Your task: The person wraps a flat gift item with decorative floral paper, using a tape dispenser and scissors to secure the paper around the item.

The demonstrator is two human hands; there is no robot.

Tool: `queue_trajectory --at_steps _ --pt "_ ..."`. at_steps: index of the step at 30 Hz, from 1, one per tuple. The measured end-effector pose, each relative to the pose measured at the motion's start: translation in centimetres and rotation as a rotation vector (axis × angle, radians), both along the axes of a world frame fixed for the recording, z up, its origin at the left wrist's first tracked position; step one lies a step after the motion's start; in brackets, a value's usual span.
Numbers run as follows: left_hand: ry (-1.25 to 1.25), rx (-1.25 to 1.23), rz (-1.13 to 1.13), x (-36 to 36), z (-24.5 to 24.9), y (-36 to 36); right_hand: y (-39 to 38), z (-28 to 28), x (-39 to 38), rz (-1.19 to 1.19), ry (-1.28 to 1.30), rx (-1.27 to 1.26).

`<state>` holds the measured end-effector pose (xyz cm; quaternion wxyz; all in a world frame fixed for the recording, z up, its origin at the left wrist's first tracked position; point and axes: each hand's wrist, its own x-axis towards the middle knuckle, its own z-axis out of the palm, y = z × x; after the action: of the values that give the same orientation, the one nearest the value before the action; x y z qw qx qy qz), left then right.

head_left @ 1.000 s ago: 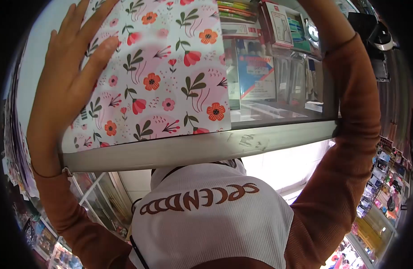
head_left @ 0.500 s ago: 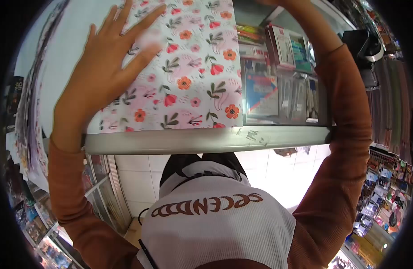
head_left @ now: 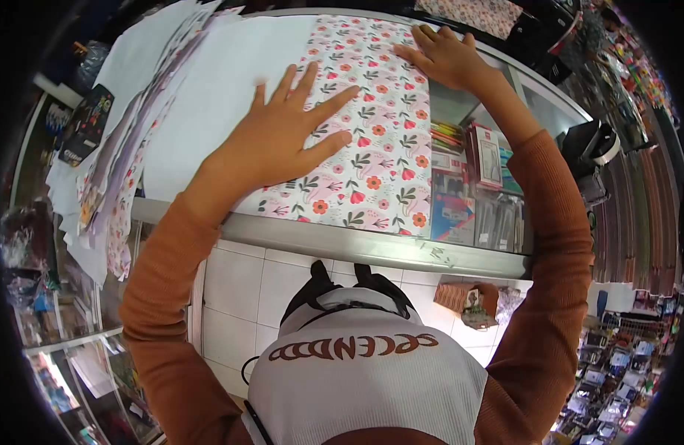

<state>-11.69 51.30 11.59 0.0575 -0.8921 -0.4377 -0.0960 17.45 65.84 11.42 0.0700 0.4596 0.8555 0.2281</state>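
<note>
Floral wrapping paper [head_left: 372,148] with red and orange flowers lies flat on a glass counter, with a plain white sheet area [head_left: 216,81] to its left. My left hand [head_left: 275,137] rests palm down with fingers spread, across the border between the white and the floral parts. At the far right corner of the floral paper is my right hand [head_left: 453,59], its thumb stretched out over the print and its other fingers bent near the corner. Neither hand grips anything visible.
Under the counter glass are boxes and packets [head_left: 461,211]. A metal rim [head_left: 357,245] edges the counter nearest me. To the left hangs a stack of paper sheets [head_left: 149,89] beside a black box [head_left: 86,122]. A cardboard box [head_left: 468,302] sits on the tiled floor.
The view has shifted, so more of the counter's far side shows. My right hand, mostly cut off before at the top edge, is now in view at the paper's far corner. My left hand stays spread.
</note>
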Motion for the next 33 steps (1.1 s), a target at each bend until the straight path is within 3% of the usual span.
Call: queue_trajectory --at_steps 4,5,8,9,10,12,13,15,16,17,20,24,28,30,33 --pt "-0.038 -0.017 0.019 -0.1 -0.4 0.0 -3.0 3.7 -3.6 -0.220 -0.103 -0.179" --pt "0.006 -0.047 0.050 0.0 -0.3 0.0 -2.9 3.7 -3.9 -0.178 -0.149 -0.177" --pt "-0.232 -0.202 0.138 -0.2 -0.1 0.2 -1.1 0.5 -6.2 0.145 0.527 -0.049" --pt "-0.345 -0.312 0.162 -0.2 0.8 0.3 -3.1 3.2 -8.2 0.151 -0.069 -0.158" --pt "-0.578 -0.425 0.160 -0.9 1.0 0.7 -3.2 2.0 -9.6 0.246 0.471 -0.321" --pt "-1.044 -0.630 0.143 -3.1 1.4 1.3 -4.2 1.8 -11.2 0.168 0.372 -0.440" --pt "-1.066 -0.538 0.272 -4.4 1.6 0.9 -3.9 2.0 -11.5 0.165 0.199 -0.441" --pt "-0.457 0.169 0.483 -8.5 0.8 -0.2 -3.4 1.9 -11.7 0.170 0.203 -0.452" --pt "-0.353 0.324 0.610 -9.5 0.5 -1.4 -3.4 1.8 -11.7 0.171 0.206 -0.459" --pt "-0.224 0.255 0.824 -10.2 0.4 -2.6 -3.8 1.8 -11.7 0.162 0.264 -0.467" --pt "-0.250 0.098 0.970 -11.1 1.2 -4.9 -3.7 1.5 -11.5 0.201 0.296 -0.440" --pt "-0.267 0.126 0.924 -12.6 0.5 -4.9 -4.3 2.7 -11.9 0.159 0.285 -0.561" --pt "-0.532 0.174 0.879 -12.7 1.1 -4.9 -4.8 3.3 -13.4 0.236 0.221 -0.443" --pt "-0.653 0.143 0.878 -12.8 2.4 -5.1 -5.7 3.2 -14.1 0.229 0.259 -0.524" --pt "-0.849 0.145 0.640 -11.4 4.0 -5.6 -6.5 2.0 -14.4 0.234 0.330 -0.503"
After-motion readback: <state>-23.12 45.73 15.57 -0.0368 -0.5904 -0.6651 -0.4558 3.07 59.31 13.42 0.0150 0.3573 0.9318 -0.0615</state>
